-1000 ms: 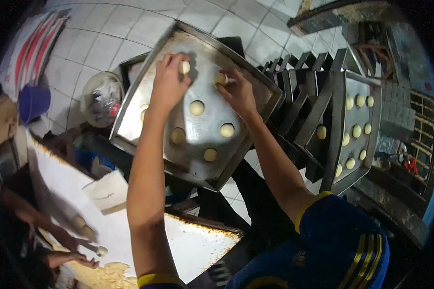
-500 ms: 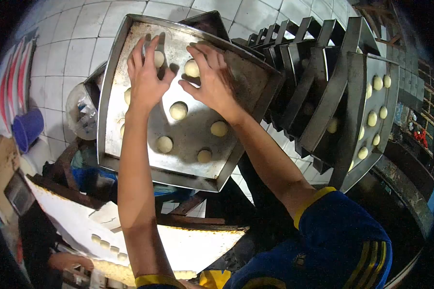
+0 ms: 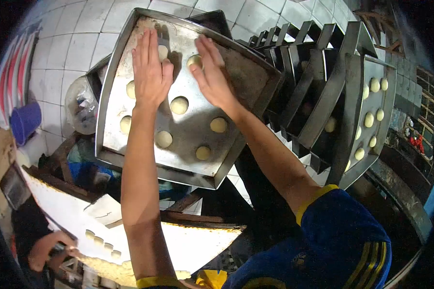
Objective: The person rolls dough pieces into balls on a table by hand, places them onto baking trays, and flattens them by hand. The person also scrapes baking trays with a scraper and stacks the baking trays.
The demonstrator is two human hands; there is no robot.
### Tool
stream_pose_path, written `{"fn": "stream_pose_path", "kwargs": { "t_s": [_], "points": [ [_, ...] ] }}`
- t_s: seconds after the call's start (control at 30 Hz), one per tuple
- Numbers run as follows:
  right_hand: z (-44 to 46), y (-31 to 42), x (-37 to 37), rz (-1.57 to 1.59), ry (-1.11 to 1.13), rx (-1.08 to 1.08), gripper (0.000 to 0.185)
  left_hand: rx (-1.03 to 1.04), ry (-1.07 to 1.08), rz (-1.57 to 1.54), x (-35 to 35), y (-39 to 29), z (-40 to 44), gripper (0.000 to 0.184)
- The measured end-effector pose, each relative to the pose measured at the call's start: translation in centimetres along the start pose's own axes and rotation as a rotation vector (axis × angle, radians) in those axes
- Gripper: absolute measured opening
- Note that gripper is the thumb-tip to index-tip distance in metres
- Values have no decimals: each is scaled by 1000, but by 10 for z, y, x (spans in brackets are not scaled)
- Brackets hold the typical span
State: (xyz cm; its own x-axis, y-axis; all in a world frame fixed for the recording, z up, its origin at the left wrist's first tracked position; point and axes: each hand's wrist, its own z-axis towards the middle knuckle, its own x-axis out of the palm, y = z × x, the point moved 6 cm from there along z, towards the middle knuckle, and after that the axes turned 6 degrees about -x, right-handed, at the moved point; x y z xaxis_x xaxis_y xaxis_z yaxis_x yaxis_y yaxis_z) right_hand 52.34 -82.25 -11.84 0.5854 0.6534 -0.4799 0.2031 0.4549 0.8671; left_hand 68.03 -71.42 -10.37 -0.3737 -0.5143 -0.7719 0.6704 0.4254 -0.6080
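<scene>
Left hand [image 3: 150, 79] and right hand [image 3: 211, 76] are both open, fingers straight, each at a pale, round dough ball [image 3: 163, 53] near the grey metal tray's [image 3: 255, 72] far edge, contact unclear; light, even touch would likely preserve shape and spacing.
</scene>
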Motion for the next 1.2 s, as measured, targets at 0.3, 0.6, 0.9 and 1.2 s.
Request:
{"fn": "stream_pose_path", "kwargs": {
  "t_s": [0.3, 0.6, 0.9, 1.2],
  "points": [
    [-12, -3, 30, -205, 204, -5, 78, -13, 227, 247, 11, -3, -11, 80],
    [-53, 167, 21, 312, 254, -86, 44, -423, -435, -148, -272, -87, -280, 67],
    [-287, 464, 268, 417, 1058, -622, 38, -1188, -769, -65, -351, -60, -645, 28],
    [-429, 529, 437, -413, 985, -1184, 37, -810, -556, -284, -272, -128, -627, 42]
  ]
}}
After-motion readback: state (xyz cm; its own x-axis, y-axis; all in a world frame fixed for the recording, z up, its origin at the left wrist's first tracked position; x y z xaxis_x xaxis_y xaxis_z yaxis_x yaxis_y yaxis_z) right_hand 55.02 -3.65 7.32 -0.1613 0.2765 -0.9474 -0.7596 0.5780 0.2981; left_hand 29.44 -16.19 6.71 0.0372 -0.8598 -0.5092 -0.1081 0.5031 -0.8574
